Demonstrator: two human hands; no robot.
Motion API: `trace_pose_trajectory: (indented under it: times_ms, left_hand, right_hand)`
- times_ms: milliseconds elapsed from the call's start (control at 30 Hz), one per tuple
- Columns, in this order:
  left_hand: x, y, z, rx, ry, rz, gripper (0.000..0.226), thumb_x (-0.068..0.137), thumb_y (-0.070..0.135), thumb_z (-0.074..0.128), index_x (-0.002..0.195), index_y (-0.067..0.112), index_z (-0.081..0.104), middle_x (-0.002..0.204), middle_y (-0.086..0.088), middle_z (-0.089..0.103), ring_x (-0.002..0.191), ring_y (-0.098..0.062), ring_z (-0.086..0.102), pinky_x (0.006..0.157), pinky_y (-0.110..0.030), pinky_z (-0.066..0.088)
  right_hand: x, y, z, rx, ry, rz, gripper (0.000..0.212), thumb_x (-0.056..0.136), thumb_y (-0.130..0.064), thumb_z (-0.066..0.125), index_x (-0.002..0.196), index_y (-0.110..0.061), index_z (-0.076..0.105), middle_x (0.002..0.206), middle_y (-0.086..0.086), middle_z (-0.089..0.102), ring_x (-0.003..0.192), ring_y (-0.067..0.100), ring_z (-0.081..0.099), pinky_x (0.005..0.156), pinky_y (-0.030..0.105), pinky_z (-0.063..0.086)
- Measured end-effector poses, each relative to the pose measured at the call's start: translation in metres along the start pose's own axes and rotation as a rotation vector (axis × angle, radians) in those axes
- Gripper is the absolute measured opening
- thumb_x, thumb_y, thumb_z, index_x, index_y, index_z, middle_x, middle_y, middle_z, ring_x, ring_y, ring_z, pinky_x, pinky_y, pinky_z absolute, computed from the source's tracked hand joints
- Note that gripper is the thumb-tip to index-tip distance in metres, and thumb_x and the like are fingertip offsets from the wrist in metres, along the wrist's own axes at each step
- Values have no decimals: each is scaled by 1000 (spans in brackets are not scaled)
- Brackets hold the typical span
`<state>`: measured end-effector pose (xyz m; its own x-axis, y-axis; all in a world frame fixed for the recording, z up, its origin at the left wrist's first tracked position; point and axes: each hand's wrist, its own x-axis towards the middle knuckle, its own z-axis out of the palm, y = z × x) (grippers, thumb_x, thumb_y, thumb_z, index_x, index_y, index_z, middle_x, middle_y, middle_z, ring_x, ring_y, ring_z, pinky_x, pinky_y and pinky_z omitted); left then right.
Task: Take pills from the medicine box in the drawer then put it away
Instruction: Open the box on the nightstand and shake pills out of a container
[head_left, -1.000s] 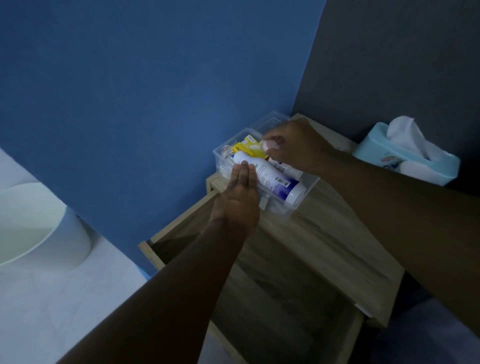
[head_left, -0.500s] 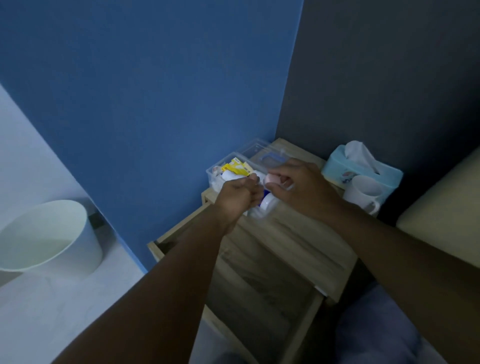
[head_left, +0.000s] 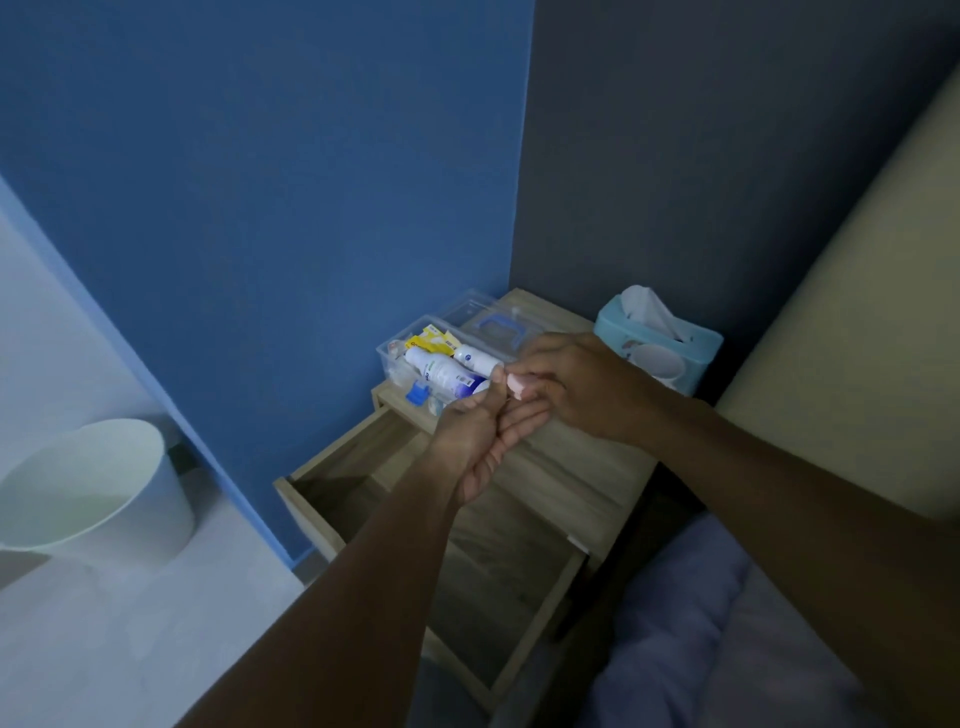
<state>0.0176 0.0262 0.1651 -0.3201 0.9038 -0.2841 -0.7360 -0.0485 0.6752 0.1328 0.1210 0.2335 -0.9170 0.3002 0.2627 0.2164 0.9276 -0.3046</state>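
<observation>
A clear plastic medicine box (head_left: 390, 358) stands on the wooden nightstand (head_left: 582, 457) with its lid (head_left: 491, 323) off behind it. Inside lie white bottles (head_left: 441, 371) and a yellow packet (head_left: 431, 340). My right hand (head_left: 576, 384) pinches a small pink pill container (head_left: 517, 383) just in front of the box. My left hand (head_left: 483, 436) is held palm up under it, fingers spread, thumb touching the pink item. The drawer (head_left: 467, 545) below stands pulled open and looks empty.
A teal tissue box (head_left: 665, 338) stands at the nightstand's back right, with a white mug (head_left: 657, 364) in front of it. A white bin (head_left: 104, 483) is on the floor at left. Blue wall behind, bed and pale blanket (head_left: 701, 623) at right.
Both hands have drawn back out of the medicine box. My right hand brought the pink item along; my left hand let go of the bottle and opened palm up beneath it.
</observation>
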Motion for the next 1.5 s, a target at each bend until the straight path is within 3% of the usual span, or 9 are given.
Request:
trace_pose_trajectory:
  times_ms: [167, 300, 467, 567, 700, 800, 1033, 1267, 1500]
  left_hand:
    - [-6, -9, 3, -23, 41, 1, 38, 96, 28, 57, 106, -8, 64, 98, -23, 75, 86, -25, 76, 65, -27, 61]
    - [-9, -12, 3, 4, 21, -2, 34, 98, 24, 55, 102, -7, 68, 98, -24, 75, 89, -25, 76, 69, -27, 61]
    - [-9, -19, -2, 13, 33, -8, 47, 94, 31, 58, 110, -13, 64, 106, -30, 71, 92, -27, 75, 73, -30, 62]
    - [-9, -21, -8, 16, 39, -5, 50, 91, 33, 59, 117, -10, 64, 111, -28, 71, 98, -27, 74, 84, -34, 61]
    - [-6, -20, -12, -8, 14, -10, 36, 98, 22, 53, 108, -9, 68, 110, -27, 72, 96, -27, 75, 76, -30, 62]
    - [-3, -20, -14, -10, 34, -23, 41, 96, 28, 57, 106, -11, 67, 106, -27, 73, 91, -27, 76, 72, -28, 61]
    - [7, -29, -31, -94, 29, -66, 37, 98, 24, 53, 115, -8, 61, 109, -25, 72, 105, -31, 71, 81, -34, 61]
    - [18, -45, -40, -110, 37, -123, 29, 101, 4, 43, 126, -1, 55, 110, -24, 72, 108, -33, 69, 84, -34, 61]
    - [43, -64, -35, 182, 73, -89, 40, 86, 1, 68, 125, 3, 59, 123, -17, 68, 113, -26, 67, 97, -29, 54]
  right_hand:
    - [-14, 2, -11, 169, 1, 206, 60, 75, -36, 79, 131, -23, 62, 132, -6, 64, 122, 6, 57, 104, 26, 44]
    - [-15, 0, -5, -41, 72, 331, 49, 74, -69, 64, 105, -32, 73, 109, -14, 63, 100, 4, 59, 83, 29, 50]
    - [-12, 3, -2, 115, -80, 200, 24, 86, -27, 70, 107, -19, 75, 103, -5, 69, 105, 11, 62, 87, 23, 44]
    - [-12, 5, 1, 159, -128, 225, 66, 74, -32, 84, 135, -22, 59, 138, -4, 56, 132, 8, 45, 107, 19, 32]
    - [-11, 4, 7, 92, -22, 310, 56, 70, -68, 66, 102, -23, 77, 97, -4, 76, 93, 10, 69, 86, 37, 56]
    - [-8, 8, 11, 157, -59, 264, 35, 79, -47, 72, 95, -17, 78, 88, 0, 76, 85, 13, 70, 80, 38, 56]
    - [-6, 25, 17, 364, 102, 237, 30, 85, -8, 72, 113, -17, 74, 100, -14, 71, 93, -9, 65, 77, 2, 47]
    - [-38, 59, 45, 453, 299, 471, 35, 80, -20, 78, 111, -35, 69, 91, -20, 68, 86, -12, 63, 74, 3, 49]
    - [-80, 93, 106, 600, 499, 827, 29, 73, -12, 83, 95, -23, 67, 83, -1, 72, 70, 4, 66, 64, 8, 51]
